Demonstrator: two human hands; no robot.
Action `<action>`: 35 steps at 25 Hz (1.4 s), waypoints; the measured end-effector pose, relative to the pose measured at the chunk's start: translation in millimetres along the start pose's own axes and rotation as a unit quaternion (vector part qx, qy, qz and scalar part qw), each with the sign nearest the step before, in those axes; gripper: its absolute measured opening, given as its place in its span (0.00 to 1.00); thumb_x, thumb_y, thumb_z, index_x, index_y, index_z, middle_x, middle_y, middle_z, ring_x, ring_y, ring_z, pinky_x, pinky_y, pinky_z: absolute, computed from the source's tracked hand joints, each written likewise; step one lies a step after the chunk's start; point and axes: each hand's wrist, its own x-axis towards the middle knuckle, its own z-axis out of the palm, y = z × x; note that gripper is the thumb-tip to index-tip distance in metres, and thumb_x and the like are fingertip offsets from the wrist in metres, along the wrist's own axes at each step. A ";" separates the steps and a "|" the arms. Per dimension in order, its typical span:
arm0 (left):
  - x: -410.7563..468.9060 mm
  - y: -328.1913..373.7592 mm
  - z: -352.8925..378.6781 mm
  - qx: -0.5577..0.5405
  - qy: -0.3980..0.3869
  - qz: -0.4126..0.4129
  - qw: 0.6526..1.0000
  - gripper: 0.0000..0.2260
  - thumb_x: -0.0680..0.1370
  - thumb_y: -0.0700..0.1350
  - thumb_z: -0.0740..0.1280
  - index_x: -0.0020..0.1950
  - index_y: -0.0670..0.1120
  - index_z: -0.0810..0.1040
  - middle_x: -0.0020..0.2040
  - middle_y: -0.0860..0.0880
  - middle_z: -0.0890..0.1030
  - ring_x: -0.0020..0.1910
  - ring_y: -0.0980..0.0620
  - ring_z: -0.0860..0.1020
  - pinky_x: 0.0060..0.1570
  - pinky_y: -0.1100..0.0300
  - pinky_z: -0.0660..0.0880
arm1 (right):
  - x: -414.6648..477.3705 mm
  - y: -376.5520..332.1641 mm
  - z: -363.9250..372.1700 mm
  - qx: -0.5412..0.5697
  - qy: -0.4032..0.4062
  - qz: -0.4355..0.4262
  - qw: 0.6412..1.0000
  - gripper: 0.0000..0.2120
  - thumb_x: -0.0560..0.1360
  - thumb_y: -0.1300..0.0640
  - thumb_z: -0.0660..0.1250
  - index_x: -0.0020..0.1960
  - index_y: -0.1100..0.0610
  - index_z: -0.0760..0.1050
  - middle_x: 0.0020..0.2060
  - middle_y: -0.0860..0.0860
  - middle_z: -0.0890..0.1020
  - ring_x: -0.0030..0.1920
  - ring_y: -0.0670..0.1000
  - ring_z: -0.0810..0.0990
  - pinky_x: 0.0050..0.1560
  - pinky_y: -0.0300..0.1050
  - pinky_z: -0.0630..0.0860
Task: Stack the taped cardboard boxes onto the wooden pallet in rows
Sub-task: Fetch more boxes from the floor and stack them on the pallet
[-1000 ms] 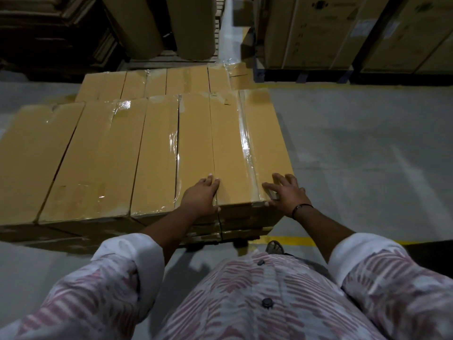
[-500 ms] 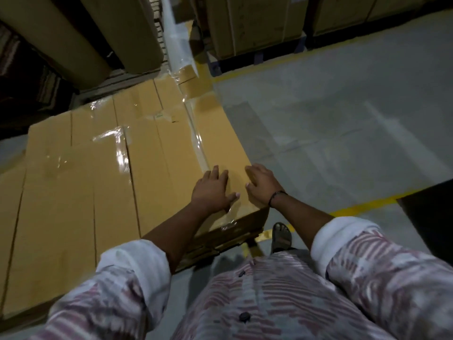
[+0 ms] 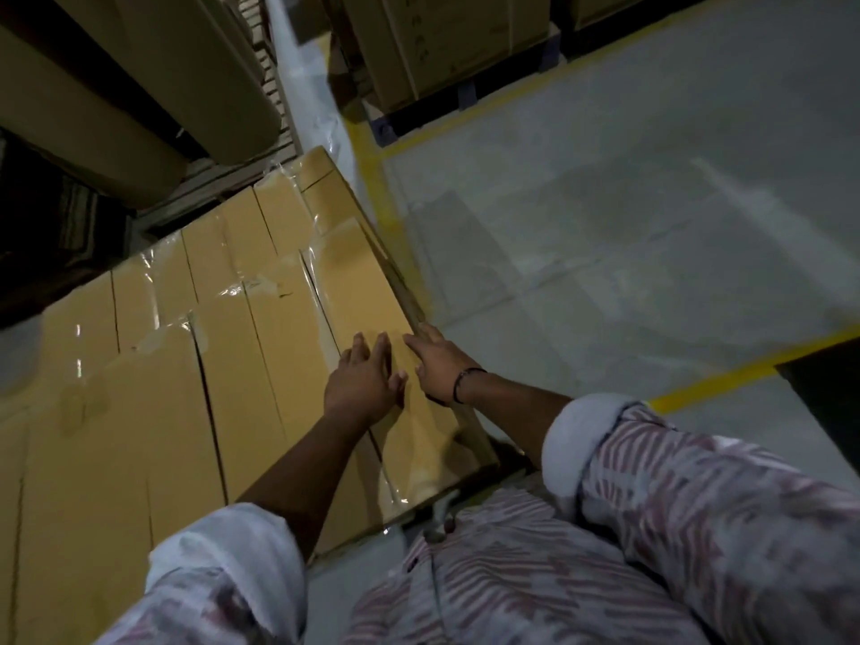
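**Two flat hands on the end box**

The end box (image 3: pixel 358 290) lies at the right end of the near row, tight beside the other boxes (image 3: pixel 163 412). It looks long, stiff and maybe heavy. Its shiny tape (image 3: pixel 394 486) may be slippery, so grab the edges. The left hand (image 3: pixel 363 384) lies flat on top. The right hand (image 3: pixel 435 365) touches the right edge with straight fingers and holds nothing.

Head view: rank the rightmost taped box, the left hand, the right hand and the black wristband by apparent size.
Largest: rightmost taped box, by far.
Next: left hand and right hand. They look alike, so they are not ranked against each other.
Smallest: black wristband, on the right wrist.
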 end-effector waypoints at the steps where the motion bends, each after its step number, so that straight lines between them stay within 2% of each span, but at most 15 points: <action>1: 1.0 1.2 -0.6 0.005 -0.001 -0.008 1.000 0.35 0.83 0.63 0.58 0.85 0.52 0.49 0.84 0.40 0.50 0.81 0.38 0.55 0.74 0.44 0.64 | 2.3 0.2 -0.8 0.004 -0.003 -0.006 1.000 0.29 0.82 0.61 0.59 0.81 0.50 0.57 0.82 0.50 0.49 0.79 0.58 0.59 0.74 0.58 0.66; 4: 1.1 4.7 1.7 0.019 -0.014 -0.026 0.999 0.35 0.82 0.65 0.58 0.84 0.54 0.49 0.84 0.41 0.49 0.81 0.37 0.54 0.73 0.42 0.65 | 6.2 -3.1 -2.1 0.006 -0.023 -0.021 0.999 0.30 0.82 0.60 0.62 0.81 0.53 0.56 0.82 0.50 0.49 0.79 0.58 0.59 0.73 0.57 0.68; 8: -0.1 6.9 4.7 -0.007 -0.060 -0.036 0.997 0.39 0.81 0.67 0.60 0.84 0.56 0.45 0.84 0.43 0.48 0.81 0.39 0.56 0.70 0.40 0.69 | 8.2 -3.4 -2.8 -0.031 -0.051 -0.026 0.998 0.37 0.80 0.57 0.68 0.82 0.52 0.51 0.82 0.50 0.45 0.79 0.59 0.57 0.73 0.56 0.68; 12: -2.9 7.5 3.5 -0.019 -0.070 -0.034 0.997 0.41 0.79 0.67 0.63 0.84 0.56 0.45 0.84 0.44 0.47 0.81 0.39 0.56 0.70 0.40 0.69 | -0.7 -5.1 -10.5 -0.031 -0.056 -0.030 0.998 0.36 0.81 0.59 0.66 0.82 0.52 0.51 0.82 0.50 0.45 0.79 0.58 0.59 0.72 0.55 0.69; 15: -19.2 3.2 15.3 -0.024 -0.068 -0.030 0.997 0.41 0.80 0.66 0.63 0.85 0.53 0.46 0.84 0.43 0.48 0.81 0.40 0.54 0.71 0.40 0.68 | -23.5 -1.4 4.7 -0.040 -0.049 -0.028 0.998 0.33 0.82 0.59 0.63 0.82 0.49 0.52 0.82 0.50 0.44 0.78 0.59 0.61 0.70 0.55 0.71; 19: -69.2 -7.0 47.5 -0.015 -0.026 -0.004 1.000 0.37 0.83 0.65 0.57 0.84 0.48 0.47 0.84 0.42 0.49 0.82 0.41 0.50 0.75 0.43 0.64 | -69.7 7.1 44.8 -0.053 -0.025 -0.011 0.998 0.33 0.83 0.53 0.61 0.82 0.47 0.48 0.82 0.52 0.41 0.78 0.60 0.61 0.72 0.55 0.69; 23: -138.2 -14.9 91.1 -0.004 0.001 0.052 0.999 0.37 0.84 0.64 0.51 0.84 0.41 0.48 0.84 0.40 0.47 0.83 0.42 0.48 0.79 0.48 0.55 | -104.8 6.7 77.8 -0.025 0.031 0.058 0.998 0.37 0.83 0.51 0.60 0.83 0.53 0.39 0.82 0.55 0.44 0.78 0.60 0.60 0.75 0.55 0.65; 26: -184.5 -20.0 121.5 0.000 0.015 0.085 0.996 0.35 0.85 0.62 0.51 0.84 0.42 0.45 0.84 0.41 0.44 0.83 0.42 0.46 0.80 0.48 0.51 | -140.2 -2.0 105.9 -0.001 0.126 0.117 0.985 0.36 0.84 0.52 0.59 0.83 0.54 0.41 0.82 0.56 0.46 0.79 0.60 0.57 0.74 0.56 0.65; 28: -209.1 -27.7 136.9 0.012 0.024 0.105 0.994 0.33 0.86 0.57 0.52 0.84 0.44 0.42 0.84 0.43 0.42 0.83 0.42 0.44 0.80 0.47 0.49 | -169.7 -11.1 133.7 -0.029 0.147 0.130 0.980 0.35 0.84 0.52 0.59 0.83 0.52 0.43 0.82 0.56 0.43 0.80 0.61 0.53 0.73 0.57 0.66; 31: -221.8 -47.5 144.0 0.032 0.033 0.127 0.991 0.33 0.86 0.52 0.55 0.84 0.47 0.39 0.84 0.47 0.40 0.83 0.40 0.44 0.80 0.43 0.50 | -196.9 -23.5 158.0 -0.075 0.132 0.128 0.980 0.31 0.84 0.51 0.59 0.83 0.49 0.49 0.81 0.57 0.36 0.80 0.63 0.50 0.71 0.58 0.69; 35: -221.7 -64.3 141.6 0.058 -0.006 0.133 0.989 0.42 0.83 0.51 0.63 0.82 0.54 0.31 0.82 0.51 0.32 0.82 0.37 0.38 0.78 0.34 0.50 | -198.0 -34.1 140.7 -0.148 0.062 0.150 0.976 0.32 0.82 0.48 0.63 0.81 0.47 0.53 0.80 0.60 0.36 0.77 0.67 0.58 0.70 0.59 0.69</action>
